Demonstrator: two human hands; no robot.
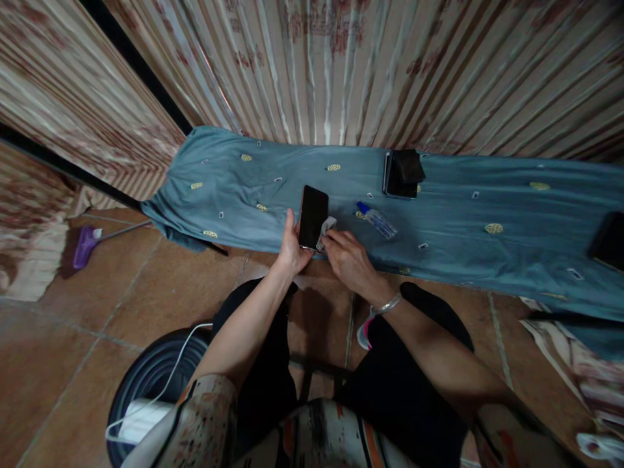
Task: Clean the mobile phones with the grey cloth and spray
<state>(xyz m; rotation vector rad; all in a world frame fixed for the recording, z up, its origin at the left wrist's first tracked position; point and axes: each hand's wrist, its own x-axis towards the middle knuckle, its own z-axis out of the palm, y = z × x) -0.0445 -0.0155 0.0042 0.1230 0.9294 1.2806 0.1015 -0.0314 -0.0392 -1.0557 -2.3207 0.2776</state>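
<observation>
My left hand (292,247) grips a black smartphone (312,214) by its lower left edge, holding it upright above the near edge of a table covered in teal cloth (234,188). My right hand (347,257) is closed on a small white wipe (325,233) pressed to the phone's lower right corner. A silver bracelet sits on my right wrist. A small clear bottle with a blue cap (376,221) lies on the cloth just right of the phone.
A stack of dark devices (402,173) rests at the table's back. Another dark device (609,242) lies at the right edge. Striped curtains hang behind. A purple broom (88,244) lies on the tiled floor at left; a dark bin (151,377) with a white cable stands near my left knee.
</observation>
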